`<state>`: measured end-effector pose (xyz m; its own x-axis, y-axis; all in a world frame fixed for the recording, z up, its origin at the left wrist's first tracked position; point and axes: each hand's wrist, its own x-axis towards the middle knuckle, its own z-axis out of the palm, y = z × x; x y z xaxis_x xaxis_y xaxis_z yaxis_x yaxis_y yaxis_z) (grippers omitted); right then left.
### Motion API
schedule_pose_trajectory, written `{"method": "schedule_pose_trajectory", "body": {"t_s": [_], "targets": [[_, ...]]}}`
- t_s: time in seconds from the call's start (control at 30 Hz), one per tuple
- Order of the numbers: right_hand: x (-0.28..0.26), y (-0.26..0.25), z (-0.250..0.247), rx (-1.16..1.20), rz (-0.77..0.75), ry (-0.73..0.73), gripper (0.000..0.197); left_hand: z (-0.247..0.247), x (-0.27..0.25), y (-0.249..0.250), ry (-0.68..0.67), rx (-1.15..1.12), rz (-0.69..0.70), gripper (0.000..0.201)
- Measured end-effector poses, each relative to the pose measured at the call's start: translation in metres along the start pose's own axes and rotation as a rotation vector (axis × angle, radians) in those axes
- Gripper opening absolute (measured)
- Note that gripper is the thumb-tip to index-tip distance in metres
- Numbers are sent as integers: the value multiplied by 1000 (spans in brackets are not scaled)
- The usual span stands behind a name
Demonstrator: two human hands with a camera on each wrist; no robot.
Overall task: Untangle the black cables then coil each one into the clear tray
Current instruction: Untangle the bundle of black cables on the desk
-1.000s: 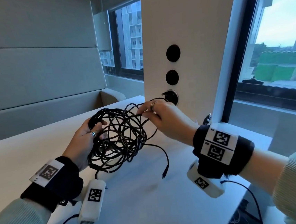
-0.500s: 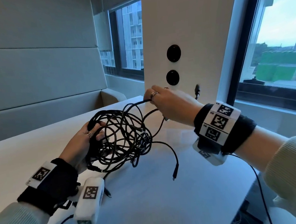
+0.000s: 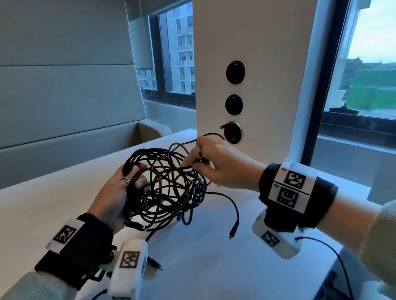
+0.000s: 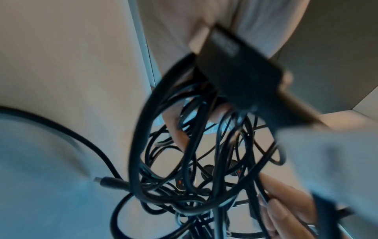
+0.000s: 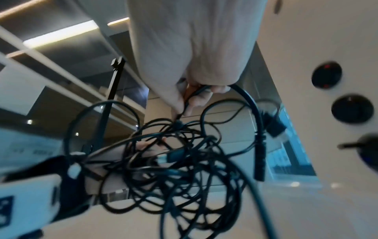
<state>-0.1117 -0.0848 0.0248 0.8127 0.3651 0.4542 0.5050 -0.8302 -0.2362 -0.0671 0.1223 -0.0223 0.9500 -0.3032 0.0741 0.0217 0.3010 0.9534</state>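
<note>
Several black cables point(image 3: 169, 189) form one knotted ball held just above a white table point(image 3: 205, 282), near its far edge by a white pillar point(image 3: 250, 48). From the head view, the left hand point(image 3: 116, 196) curls round the ball's left side; the right hand point(image 3: 220, 167) pinches a strand at its upper right. One plug end dangles toward open tabletop.

Left wrist view, blurred: fingers point(image 4: 286, 210) close on strands point(image 4: 184, 161).

Right wrist view: fingertips point(image 5: 184, 103) pinch a thin cable point(image 5: 188, 95) above the tangle.

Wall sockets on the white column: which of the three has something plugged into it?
The lowest socket, nearest the table. A black plug sticks out at its left edge; the two sockets above it are bare black discs.
</note>
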Motion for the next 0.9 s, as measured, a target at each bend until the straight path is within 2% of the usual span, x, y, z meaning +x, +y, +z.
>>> {"method": "schedule_pose_trajectory", "body": {"t_s": [0.1,0.17,0.27,0.37,0.47,0.53,0.7,0.8,0.9], "targets": [[-5,-14,7,51,-7,-57,26,7,-2,0,-7,-14,23,22],[-5,-18,13,92,2,-19,24,12,-5,0,1,-22,42,22],[0,-15,16,206,113,53,17,15,-9,1,29,-29,94,20],[3,-14,23,333,207,27,19,14,-8,0,50,-35,133,19],[7,-16,28,491,268,70,18,14,-7,-2,50,-47,168,21],[10,-18,27,505,301,77,16,16,-6,-2,69,-38,205,21],[14,-21,40,395,368,-48,10,20,-4,-6,121,9,278,20],[12,-18,47,607,423,-15,10,19,-4,-7,125,78,311,20],[8,-19,46,768,391,96,12,15,-5,-9,138,159,334,17]]}}
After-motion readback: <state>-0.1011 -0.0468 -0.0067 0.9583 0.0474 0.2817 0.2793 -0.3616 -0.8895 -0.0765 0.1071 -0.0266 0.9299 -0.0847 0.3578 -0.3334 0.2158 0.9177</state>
